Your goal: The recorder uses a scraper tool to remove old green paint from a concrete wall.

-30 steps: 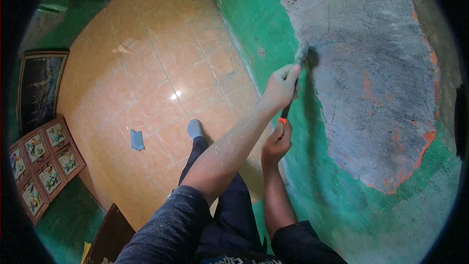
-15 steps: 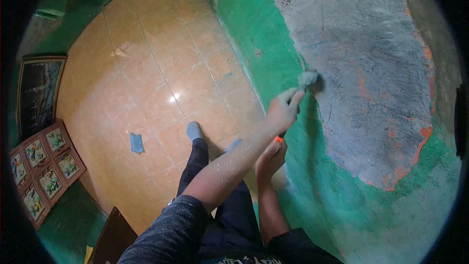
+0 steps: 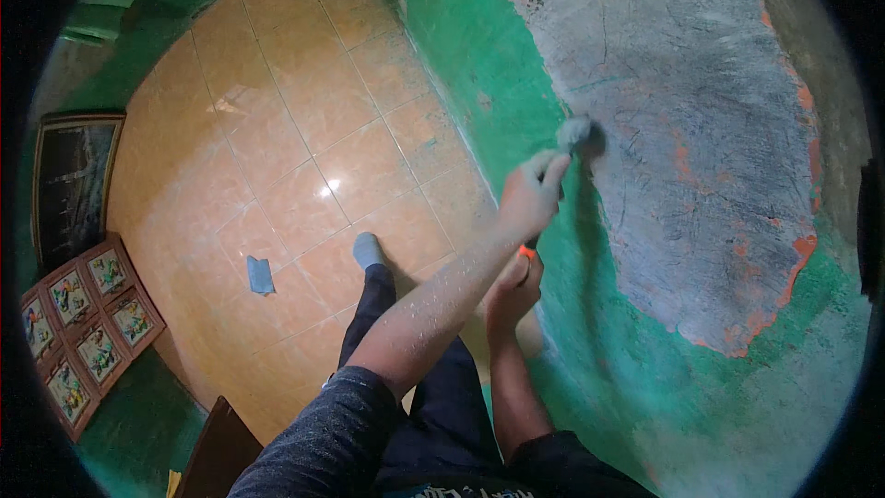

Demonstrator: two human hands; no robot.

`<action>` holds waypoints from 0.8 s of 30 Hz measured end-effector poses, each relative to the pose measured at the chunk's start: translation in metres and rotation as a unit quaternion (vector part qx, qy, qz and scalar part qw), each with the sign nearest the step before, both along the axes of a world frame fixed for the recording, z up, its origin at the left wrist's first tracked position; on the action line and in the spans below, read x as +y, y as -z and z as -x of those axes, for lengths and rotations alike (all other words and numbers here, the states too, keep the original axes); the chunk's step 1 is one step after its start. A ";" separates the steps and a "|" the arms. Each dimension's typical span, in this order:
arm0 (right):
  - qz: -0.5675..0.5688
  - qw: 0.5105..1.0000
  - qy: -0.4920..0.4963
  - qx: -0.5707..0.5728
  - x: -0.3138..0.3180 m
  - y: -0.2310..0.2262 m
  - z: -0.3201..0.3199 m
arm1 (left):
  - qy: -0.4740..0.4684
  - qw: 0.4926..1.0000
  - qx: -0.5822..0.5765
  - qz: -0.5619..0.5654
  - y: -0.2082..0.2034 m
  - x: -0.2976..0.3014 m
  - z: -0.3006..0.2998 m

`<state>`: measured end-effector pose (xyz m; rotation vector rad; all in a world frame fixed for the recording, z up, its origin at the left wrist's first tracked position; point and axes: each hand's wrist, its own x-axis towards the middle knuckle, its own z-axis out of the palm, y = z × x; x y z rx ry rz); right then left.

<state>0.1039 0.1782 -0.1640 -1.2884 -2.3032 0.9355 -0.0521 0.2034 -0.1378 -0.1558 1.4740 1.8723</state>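
Left hand and right hand wrap fingers round a tool by the grey patch on a green wall, beside a tan tiled floor.

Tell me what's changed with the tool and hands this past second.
The dusty grey tool with an orange-ringed black handle moved down the picture along the rough grey wall patch's left edge, then slightly back up. The left hand and right hand shifted with it; neither let go. The flat blue-grey piece on the floor stayed put.
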 end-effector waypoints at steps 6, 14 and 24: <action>0.037 0.996 0.076 0.003 -0.019 0.013 0.008 | 0.011 0.995 0.088 0.041 0.003 -0.001 0.002; 0.055 0.997 0.052 0.023 -0.018 0.008 0.018 | 0.032 0.996 0.071 0.041 -0.002 -0.006 0.017; 0.044 0.998 0.041 0.004 -0.012 0.011 -0.006 | 0.030 0.996 0.068 0.042 0.001 -0.001 -0.004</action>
